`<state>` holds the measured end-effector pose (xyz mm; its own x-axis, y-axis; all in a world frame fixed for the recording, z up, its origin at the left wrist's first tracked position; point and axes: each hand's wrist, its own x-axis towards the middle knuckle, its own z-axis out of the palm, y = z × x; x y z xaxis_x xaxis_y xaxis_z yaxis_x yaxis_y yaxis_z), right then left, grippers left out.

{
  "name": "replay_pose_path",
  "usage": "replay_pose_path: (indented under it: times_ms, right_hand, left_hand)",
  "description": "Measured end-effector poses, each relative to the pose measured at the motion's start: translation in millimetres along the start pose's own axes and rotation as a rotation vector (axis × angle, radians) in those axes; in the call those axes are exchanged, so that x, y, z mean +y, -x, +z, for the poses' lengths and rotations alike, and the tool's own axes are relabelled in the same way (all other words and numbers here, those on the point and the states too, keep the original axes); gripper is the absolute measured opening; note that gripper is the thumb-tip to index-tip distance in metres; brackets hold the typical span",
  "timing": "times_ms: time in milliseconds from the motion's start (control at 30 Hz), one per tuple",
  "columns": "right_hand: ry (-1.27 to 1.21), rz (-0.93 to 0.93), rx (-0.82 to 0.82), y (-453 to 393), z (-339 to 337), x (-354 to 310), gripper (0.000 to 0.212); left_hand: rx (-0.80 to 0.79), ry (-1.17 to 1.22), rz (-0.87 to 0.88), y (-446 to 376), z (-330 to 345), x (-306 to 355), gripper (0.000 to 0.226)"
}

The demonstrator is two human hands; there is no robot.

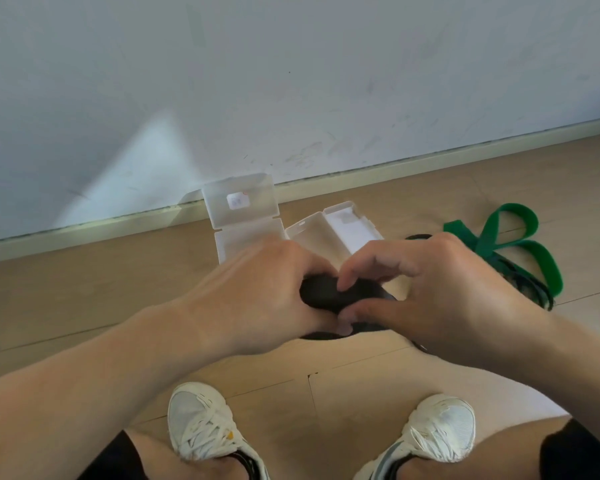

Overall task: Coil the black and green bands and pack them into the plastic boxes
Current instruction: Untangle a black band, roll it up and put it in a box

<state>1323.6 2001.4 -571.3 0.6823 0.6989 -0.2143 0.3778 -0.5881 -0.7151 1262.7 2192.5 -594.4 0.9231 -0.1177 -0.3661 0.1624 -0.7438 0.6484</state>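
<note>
Black band [329, 292], green band [520, 244], translucent white boxes [243, 216], tan floor [84, 292].

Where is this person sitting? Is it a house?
Probably a room indoors, maybe a home. The person works on a wooden floor beside a plain white wall with a baseboard. No furniture shows.

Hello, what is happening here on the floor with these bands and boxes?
A person crouches on a wooden floor and rolls the black band into a coil. The left hand and the right hand both grip it. Two clear plastic boxes stand open just behind the hands, near the wall; whether anything lies inside them cannot be seen. The green band lies loose on the floor to the right, not yet coiled.
</note>
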Motion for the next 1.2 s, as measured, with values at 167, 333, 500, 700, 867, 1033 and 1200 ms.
replay_pose_path:
  times_ms: [167,333,500,700,867,1033,1200]
  right_hand:
    - [0.212,-0.027,0.032,1,-11,-1,0.022]
    - [0.166,-0.022,-0.001,1,-23,-2,0.018]
    - [-0.001,0.020,0.074,0,-19,5,0.019]
    - [-0.131,0.087,0.081,0,-11,9,0.029]
    - [-0.257,0.144,0.041,-4,-13,20,0.032]
    - [-0.333,0.145,0.144,1,-7,21,0.036]
    - [-0.287,0.116,0.144,7,-8,18,0.025]
  left_hand:
    - [0.067,-0.074,-0.035,-6,-9,-6,0.026]
    - [0.054,0.162,-0.015,-11,3,-11,0.017]
    - [0.111,0.350,0.007,-12,2,-8,0.021]
    - [0.072,0.477,0.010,-9,2,-10,0.020]
    - [0.118,0.611,-0.031,-10,-2,-14,0.033]
    - [0.142,0.867,-0.075,-15,-3,-14,0.038]
    - [-0.042,0.643,-0.049,-16,-12,-15,0.024]
